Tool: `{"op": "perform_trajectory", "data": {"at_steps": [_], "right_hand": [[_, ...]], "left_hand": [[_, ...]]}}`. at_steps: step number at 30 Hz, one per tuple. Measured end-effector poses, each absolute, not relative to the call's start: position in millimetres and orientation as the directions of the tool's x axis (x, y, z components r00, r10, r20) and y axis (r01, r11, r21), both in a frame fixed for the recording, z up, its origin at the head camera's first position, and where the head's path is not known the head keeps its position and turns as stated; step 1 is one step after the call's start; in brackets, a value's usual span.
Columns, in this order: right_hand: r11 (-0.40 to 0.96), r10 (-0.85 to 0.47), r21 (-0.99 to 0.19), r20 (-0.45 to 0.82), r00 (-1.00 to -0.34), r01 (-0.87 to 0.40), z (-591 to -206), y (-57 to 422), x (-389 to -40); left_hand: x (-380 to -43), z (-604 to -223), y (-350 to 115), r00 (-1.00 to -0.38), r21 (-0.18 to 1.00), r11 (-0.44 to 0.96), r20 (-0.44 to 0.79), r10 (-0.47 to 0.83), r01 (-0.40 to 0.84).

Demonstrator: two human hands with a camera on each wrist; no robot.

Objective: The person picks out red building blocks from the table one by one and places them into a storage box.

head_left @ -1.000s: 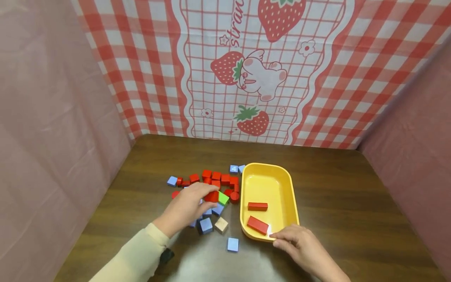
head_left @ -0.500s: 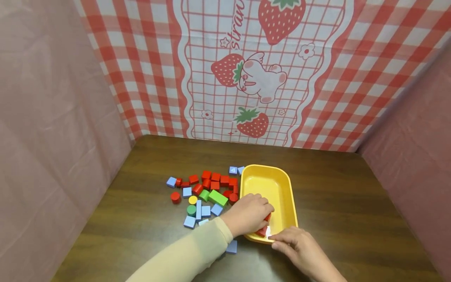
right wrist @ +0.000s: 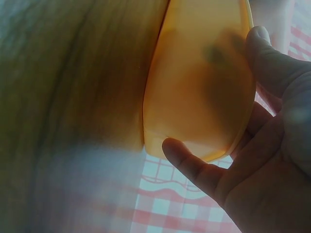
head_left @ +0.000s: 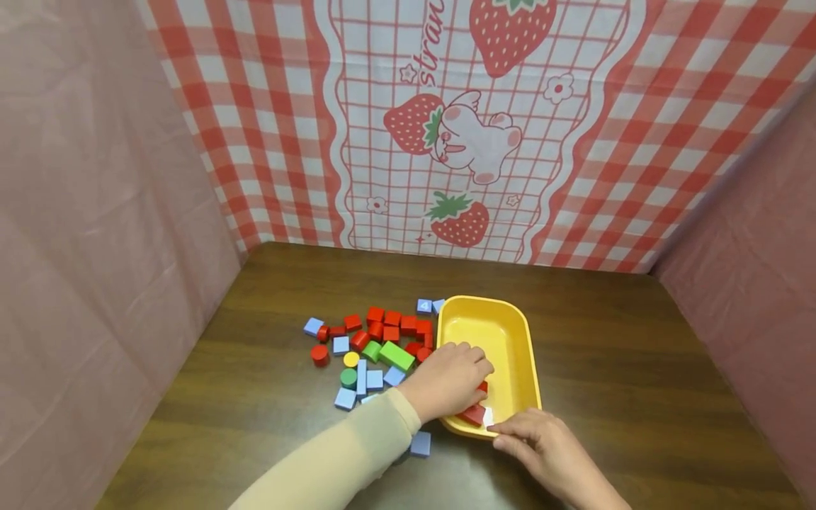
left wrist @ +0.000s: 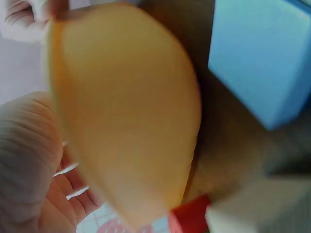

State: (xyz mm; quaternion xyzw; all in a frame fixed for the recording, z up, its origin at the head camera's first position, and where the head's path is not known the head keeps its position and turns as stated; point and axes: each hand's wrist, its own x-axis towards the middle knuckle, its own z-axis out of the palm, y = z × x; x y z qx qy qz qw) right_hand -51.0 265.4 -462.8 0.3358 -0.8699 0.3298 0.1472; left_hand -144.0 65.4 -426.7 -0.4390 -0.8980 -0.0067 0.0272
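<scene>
My left hand (head_left: 446,379) reaches over the near left rim into the yellow tray (head_left: 486,329). Its fingers curl down, and a bit of a red block (head_left: 482,387) shows between fingers and thumb. Just below the hand, another red block (head_left: 472,415) lies on the tray floor, partly covered. My right hand (head_left: 542,446) pinches the tray's near right rim between thumb and fingers. In the right wrist view the thumb lies at the rim and a finger touches the outer wall (right wrist: 194,92). The left wrist view shows the tray wall (left wrist: 126,97) in front of my left fingers.
Left of the tray lie many loose blocks, among them a long green block (head_left: 397,356), a red cylinder (head_left: 320,355) and a blue square block (head_left: 346,399). One blue block (head_left: 421,444) sits near my left sleeve (head_left: 338,460). A checked cloth (head_left: 280,142) hangs behind the table.
My left hand has moved right from the loose blocks into the tray, carrying a red block, then stayed nearly in place. The right hand has stayed on the rim.
</scene>
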Motion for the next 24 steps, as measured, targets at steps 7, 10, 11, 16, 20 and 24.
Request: {"op": "perform_trajectory", "data": {"at_steps": [7,10,11,16,20,24], "right_hand": [[0.575,-0.483,-0.483,0.451,-0.75,-0.661,-459.6,263.6,-51.9],[0.583,-0.486,-0.486,0.434,-0.759,-0.651,-459.3,262.7,-51.5],[0.584,-0.486,-0.484,0.434,-0.758,-0.652,-459.0,262.6,-51.4],[0.598,-0.477,-0.479,0.431,-0.766,-0.643,-459.0,262.7,-49.4],[0.63,-0.468,-0.478,0.395,-0.791,-0.612,-458.1,261.6,-47.6],[0.659,-0.467,-0.455,0.376,-0.801,-0.598,-458.4,258.6,-48.0]], "left_hand": [[-159.2,-406.1,11.0,-0.693,0.048,0.693,0.121,0.711,0.72],[-166.6,-403.2,-24.8,-0.73,0.047,0.734,0.165,0.664,0.678],[-169.0,-403.2,-37.0,-0.744,0.044,0.75,0.179,0.644,0.66],[-174.1,-411.1,-92.8,-0.834,0.053,0.844,0.197,0.515,0.533],[-171.5,-424.7,-124.3,-0.886,0.076,0.89,0.164,0.434,0.45],[-168.8,-439.8,-141.4,-0.897,0.076,0.898,0.135,0.422,0.434]]}}
